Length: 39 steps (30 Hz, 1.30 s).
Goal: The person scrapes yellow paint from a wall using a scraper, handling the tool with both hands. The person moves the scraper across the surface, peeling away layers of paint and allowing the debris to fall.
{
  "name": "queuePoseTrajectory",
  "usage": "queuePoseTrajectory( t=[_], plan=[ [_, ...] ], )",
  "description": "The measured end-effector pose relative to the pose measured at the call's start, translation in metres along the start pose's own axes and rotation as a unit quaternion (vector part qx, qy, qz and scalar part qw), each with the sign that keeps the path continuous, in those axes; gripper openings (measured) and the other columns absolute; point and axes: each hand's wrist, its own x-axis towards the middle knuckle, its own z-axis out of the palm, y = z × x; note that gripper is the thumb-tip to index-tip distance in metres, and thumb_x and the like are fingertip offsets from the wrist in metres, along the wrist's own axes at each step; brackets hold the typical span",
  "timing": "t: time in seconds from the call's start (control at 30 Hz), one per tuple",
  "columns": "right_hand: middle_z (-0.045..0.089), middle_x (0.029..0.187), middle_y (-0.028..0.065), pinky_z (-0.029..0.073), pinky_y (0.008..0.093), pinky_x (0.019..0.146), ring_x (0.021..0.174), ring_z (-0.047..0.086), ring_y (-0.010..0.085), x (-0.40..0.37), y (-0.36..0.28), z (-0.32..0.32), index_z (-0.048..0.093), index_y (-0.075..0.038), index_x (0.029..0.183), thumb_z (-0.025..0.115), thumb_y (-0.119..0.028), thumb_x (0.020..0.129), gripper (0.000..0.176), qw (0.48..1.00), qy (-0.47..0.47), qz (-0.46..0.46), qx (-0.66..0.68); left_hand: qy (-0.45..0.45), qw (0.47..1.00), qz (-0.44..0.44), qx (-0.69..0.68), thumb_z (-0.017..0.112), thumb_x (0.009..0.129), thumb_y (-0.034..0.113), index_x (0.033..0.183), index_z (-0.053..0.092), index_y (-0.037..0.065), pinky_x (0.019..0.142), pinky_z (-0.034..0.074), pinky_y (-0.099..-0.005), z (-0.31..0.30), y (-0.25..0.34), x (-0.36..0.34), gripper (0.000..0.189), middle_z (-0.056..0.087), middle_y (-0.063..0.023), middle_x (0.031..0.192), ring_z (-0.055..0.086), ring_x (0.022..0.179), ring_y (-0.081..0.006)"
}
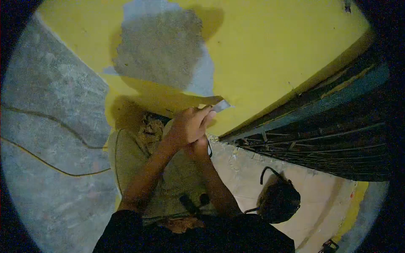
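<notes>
My left hand (190, 126) is closed on a flat metal scraper (221, 105), its blade pointing up and right against the yellow wall (261, 55). The fingers press along the blade near its base, and the handle is hidden. Just below, my right hand (200, 146) touches the underside of my left hand; its fingers are mostly hidden. Above both hands, a bare grey patch (162, 50) with ragged edges interrupts the yellow paint, and shadows fall across it.
Cables (63, 124) cross the grey floor (50, 202) at left. A dark, rounded object (280, 200) with a curved strap lies right of my body. Dark metal bars (329, 143) extend along the right side.
</notes>
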Motion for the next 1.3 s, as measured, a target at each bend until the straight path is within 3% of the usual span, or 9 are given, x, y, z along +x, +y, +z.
queuePoseTrajectory(
  t=[0.23, 0.27, 0.3, 0.33, 0.37, 0.4, 0.57, 0.77, 1.3],
  plan=[
    [0.056, 0.122, 0.0086, 0.047, 0.0406, 0.096, 0.112, 0.055, 0.0242, 0.001, 0.011, -0.031, 0.044, -0.008, 0.135, 0.044, -0.037, 0.100, 0.045, 0.994, -0.005, 0.015, 0.108, -0.100, 0.992, -0.010, -0.081, 0.055, 0.095, 0.028, 0.126, 0.055, 0.004, 0.069, 0.047, -0.0519, -0.007, 0.001, 0.006, 0.039, 0.061, -0.0262, 0.086, 0.059, 0.075, -0.0437],
    [0.056, 0.122, 0.0089, 0.047, 0.0403, 0.095, 0.112, 0.056, 0.0239, -0.006, 0.011, -0.029, 0.046, -0.007, 0.132, 0.045, -0.036, 0.100, 0.043, 0.966, 0.001, -0.072, -0.246, -0.098, 0.992, -0.010, -0.080, 0.055, 0.095, 0.028, 0.126, 0.055, 0.004, 0.069, 0.047, -0.0519, -0.008, 0.002, 0.007, 0.039, 0.061, -0.0262, 0.086, 0.059, 0.075, -0.0437],
    [0.057, 0.121, 0.0091, 0.048, 0.0401, 0.094, 0.112, 0.056, 0.0235, -0.010, 0.009, -0.025, 0.048, -0.007, 0.130, 0.045, -0.034, 0.100, 0.041, 0.809, 0.009, -0.151, -0.568, -0.062, 0.996, 0.012, -0.061, 0.055, 0.095, 0.027, 0.126, 0.055, 0.005, 0.069, 0.047, -0.0513, -0.009, 0.005, 0.007, 0.038, 0.061, -0.0253, 0.086, 0.059, 0.075, -0.0429],
    [0.057, 0.121, 0.0091, 0.048, 0.0401, 0.094, 0.112, 0.056, 0.0235, -0.010, 0.009, -0.023, 0.048, -0.007, 0.130, 0.045, -0.034, 0.100, 0.041, 0.809, 0.008, -0.151, -0.568, -0.027, 0.998, 0.034, -0.042, 0.055, 0.095, 0.027, 0.126, 0.055, 0.006, 0.068, 0.047, -0.0506, -0.009, 0.007, 0.006, 0.037, 0.061, -0.0244, 0.085, 0.060, 0.076, -0.0421],
    [0.057, 0.121, 0.0096, 0.048, 0.0395, 0.093, 0.111, 0.057, 0.0240, -0.008, 0.009, -0.022, 0.049, -0.006, 0.129, 0.048, -0.032, 0.099, 0.040, 0.964, 0.052, -0.057, -0.255, -0.029, 0.998, 0.033, -0.040, 0.055, 0.095, 0.027, 0.126, 0.055, 0.006, 0.068, 0.047, -0.0506, -0.009, 0.006, 0.004, 0.037, 0.061, -0.0244, 0.085, 0.060, 0.076, -0.0421],
    [0.058, 0.120, 0.0101, 0.048, 0.0389, 0.092, 0.110, 0.057, 0.0245, -0.007, 0.010, -0.023, 0.049, -0.005, 0.128, 0.051, -0.030, 0.098, 0.039, 0.991, 0.089, 0.045, 0.091, -0.023, 0.998, 0.046, -0.046, 0.055, 0.095, 0.027, 0.125, 0.055, 0.006, 0.068, 0.048, -0.0495, -0.014, 0.006, 0.001, 0.036, 0.061, -0.0234, 0.084, 0.061, 0.076, -0.0413],
    [0.058, 0.120, 0.0095, 0.048, 0.0394, 0.091, 0.110, 0.057, 0.0247, -0.005, 0.017, -0.025, 0.048, -0.006, 0.128, 0.051, -0.032, 0.098, 0.040, 0.993, 0.077, 0.031, 0.078, -0.107, 0.991, -0.053, -0.062, 0.054, 0.096, 0.027, 0.123, 0.056, 0.007, 0.066, 0.048, -0.0477, 0.014, -0.011, 0.007, 0.034, 0.061, -0.0219, 0.079, 0.062, 0.078, -0.0395],
    [0.057, 0.120, 0.0085, 0.049, 0.0403, 0.090, 0.109, 0.057, 0.0249, -0.005, 0.002, -0.034, 0.048, -0.007, 0.130, 0.050, -0.035, 0.098, 0.043, 0.997, 0.064, 0.012, 0.042, -0.026, 0.994, 0.105, -0.020, 0.051, 0.096, 0.026, 0.120, 0.054, 0.005, 0.067, 0.049, -0.0502, 0.056, 0.000, 0.020, 0.032, 0.062, -0.0236, 0.083, 0.064, 0.079, -0.0409],
    [0.057, 0.123, 0.0076, 0.048, 0.0431, 0.093, 0.111, 0.056, 0.0262, -0.008, 0.010, -0.022, 0.046, -0.008, 0.133, 0.044, -0.038, 0.100, 0.045, 0.998, 0.050, -0.004, 0.031, -0.110, 0.994, -0.027, 0.005, 0.050, 0.096, 0.023, 0.129, 0.048, 0.000, 0.067, 0.050, -0.0514, -0.018, 0.019, 0.006, 0.041, 0.062, -0.0259, 0.080, 0.063, 0.074, -0.0430]
  ],
)
